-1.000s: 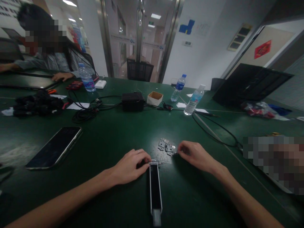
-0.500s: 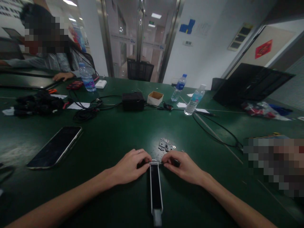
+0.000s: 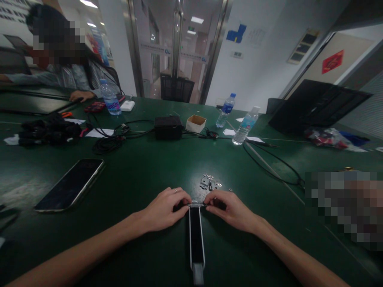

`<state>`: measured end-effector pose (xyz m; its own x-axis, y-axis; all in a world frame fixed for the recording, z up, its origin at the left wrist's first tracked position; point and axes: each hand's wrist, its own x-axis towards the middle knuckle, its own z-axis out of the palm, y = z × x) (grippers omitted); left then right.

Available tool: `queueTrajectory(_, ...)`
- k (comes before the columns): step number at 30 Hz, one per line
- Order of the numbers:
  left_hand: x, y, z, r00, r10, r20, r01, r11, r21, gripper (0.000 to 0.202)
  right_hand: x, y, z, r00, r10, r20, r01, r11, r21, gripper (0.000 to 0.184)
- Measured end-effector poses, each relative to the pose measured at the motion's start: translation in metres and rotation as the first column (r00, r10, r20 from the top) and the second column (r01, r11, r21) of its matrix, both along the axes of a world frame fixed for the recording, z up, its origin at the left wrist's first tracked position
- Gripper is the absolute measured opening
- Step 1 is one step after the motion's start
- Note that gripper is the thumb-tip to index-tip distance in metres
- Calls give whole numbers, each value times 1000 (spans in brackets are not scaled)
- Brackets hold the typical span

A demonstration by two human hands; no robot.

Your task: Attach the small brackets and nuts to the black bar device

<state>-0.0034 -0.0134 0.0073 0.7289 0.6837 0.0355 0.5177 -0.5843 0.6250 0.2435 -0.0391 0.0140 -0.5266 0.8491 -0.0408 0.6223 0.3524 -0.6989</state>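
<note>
A long black rail with metal edges [image 3: 196, 239] lies on the green table [image 3: 143, 171], running away from me. My left hand [image 3: 166, 209] is curled at the left of the rail's far end, its fingers pinched against it. From the right, my right hand [image 3: 227, 209] pinches the same end, and a small metal piece may be between its fingertips, too small to make out. Just beyond the hands lies a small heap of metal brackets and washers [image 3: 209, 182].
A phone [image 3: 69, 184] lies face up at the left. Further back are cables [image 3: 107, 141], a black box [image 3: 168, 126], a small cardboard box [image 3: 195, 123] and two water bottles [image 3: 244, 125]. A laptop [image 3: 317, 104] stands at the right. Another person sits at the far left.
My right hand has left the heap of small parts and come to the rail's far end, closing on it opposite the left hand. The left hand has stayed put.
</note>
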Motion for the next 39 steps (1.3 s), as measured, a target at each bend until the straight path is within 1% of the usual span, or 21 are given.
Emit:
queueTrajectory(5, 0, 0, -2, 1000, 2, 7, -2, 1000, -7, 14, 1, 1, -3, 1000, 13, -15, -13, 1000, 5, 12)
queueTrajectory(13, 0, 0, -1, 1000, -4, 9, 4, 1000, 8, 13, 0, 1, -5, 1000, 2, -21, -1, 996, 84, 11)
queueTrajectory(15, 0, 0, -1, 1000, -3, 17, 3, 1000, 5, 14, -1, 1, -4, 1000, -4, -18, 5, 997, 72, 12)
queueTrajectory(19, 0, 0, -2, 1000, 3, 21, -3, 1000, -7, 14, -2, 1, -1, 999, -16, -30, 16, 1000, 2, 13)
queueTrajectory(23, 0, 0, -1, 1000, 1, 18, -1, 1000, -19, 15, -3, 0, 1, 996, -31, -82, 26, 998, -63, 13)
queueTrajectory(31, 0, 0, -2, 1000, 6, 18, -5, 1000, -24, 15, -5, -1, 2, 983, -99, -153, 71, 981, -178, 13)
queueTrajectory(34, 0, 0, -2, 1000, 5, 18, -4, 1000, -24, 14, -5, -2, -1, 966, -155, -207, 93, 955, -283, 14)
queueTrajectory(39, 1, 1, -3, 1000, -8, 18, 8, 1000, -8, 14, -9, -1, -14, 907, -286, -310, 114, 874, -473, 22)
